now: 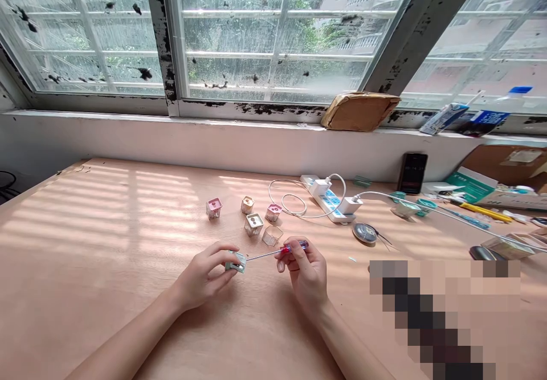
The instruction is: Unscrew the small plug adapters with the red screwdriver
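My left hand pinches a small pale square part just above the wooden table. My right hand is closed round a small screwdriver with a red and purple handle. Its thin metal shaft points left and its tip meets the square part. Just beyond my hands lie several small cube-shaped parts: a pink-topped one, a cream one, another pink one, a grey-topped one and a clear one.
A white power strip with plugged chargers and coiled cables lies behind the cubes. To the right are a phone, a round metal disc, tools and boxes. A brown packet and a bottle rest on the window sill.
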{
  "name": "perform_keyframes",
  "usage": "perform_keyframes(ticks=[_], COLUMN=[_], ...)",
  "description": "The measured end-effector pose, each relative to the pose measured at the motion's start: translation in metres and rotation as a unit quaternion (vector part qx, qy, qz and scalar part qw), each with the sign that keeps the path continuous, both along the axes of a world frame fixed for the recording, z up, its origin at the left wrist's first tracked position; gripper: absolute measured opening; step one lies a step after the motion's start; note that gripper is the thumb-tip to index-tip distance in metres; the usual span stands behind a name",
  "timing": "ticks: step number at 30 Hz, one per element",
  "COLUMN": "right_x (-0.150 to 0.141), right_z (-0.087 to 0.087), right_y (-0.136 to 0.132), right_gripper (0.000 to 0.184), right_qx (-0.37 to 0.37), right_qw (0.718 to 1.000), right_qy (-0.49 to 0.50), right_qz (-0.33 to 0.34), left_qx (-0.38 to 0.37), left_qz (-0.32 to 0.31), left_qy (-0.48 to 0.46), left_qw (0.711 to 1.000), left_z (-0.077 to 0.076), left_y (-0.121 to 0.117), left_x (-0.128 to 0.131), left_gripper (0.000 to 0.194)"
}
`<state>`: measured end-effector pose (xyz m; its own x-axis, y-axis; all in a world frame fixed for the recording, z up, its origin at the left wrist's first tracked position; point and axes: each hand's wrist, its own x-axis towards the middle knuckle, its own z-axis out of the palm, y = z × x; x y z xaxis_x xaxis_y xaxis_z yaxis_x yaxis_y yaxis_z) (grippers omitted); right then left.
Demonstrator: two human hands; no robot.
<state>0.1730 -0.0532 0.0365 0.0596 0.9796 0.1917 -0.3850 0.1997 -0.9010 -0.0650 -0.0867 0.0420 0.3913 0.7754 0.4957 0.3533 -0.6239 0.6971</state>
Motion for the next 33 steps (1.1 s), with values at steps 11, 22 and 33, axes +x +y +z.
perform_keyframes(ticks=[11,22,33], right_x=[0.0007,0.0039,0.0020], right_z=[0.0035,-0.0003,0.0082], right_y=[-0.0025,-0.0021,-0.0048], right_gripper=[0.037,0.036,0.038], right_qx=[0.012,0.015,0.030], right_qw=[1.000,1.000,0.998], right_qy=[-0.005,-0.021,-0.054], right_qz=[-0.004,-0.008,-0.003], left_qx=[0.027,0.001,0.018], left_qz=[0.014,0.012,-0.002], left_qy=[0.002,0.003,0.008], left_qw=[1.000,1.000,1.000], left_z=[-0.0011,-0.0037,-0.0027], left_y=[0.0005,-0.0008,-0.0029], left_x=[0.0003,0.0011,0.0028], left_gripper=[0.023,0.025,0.034])
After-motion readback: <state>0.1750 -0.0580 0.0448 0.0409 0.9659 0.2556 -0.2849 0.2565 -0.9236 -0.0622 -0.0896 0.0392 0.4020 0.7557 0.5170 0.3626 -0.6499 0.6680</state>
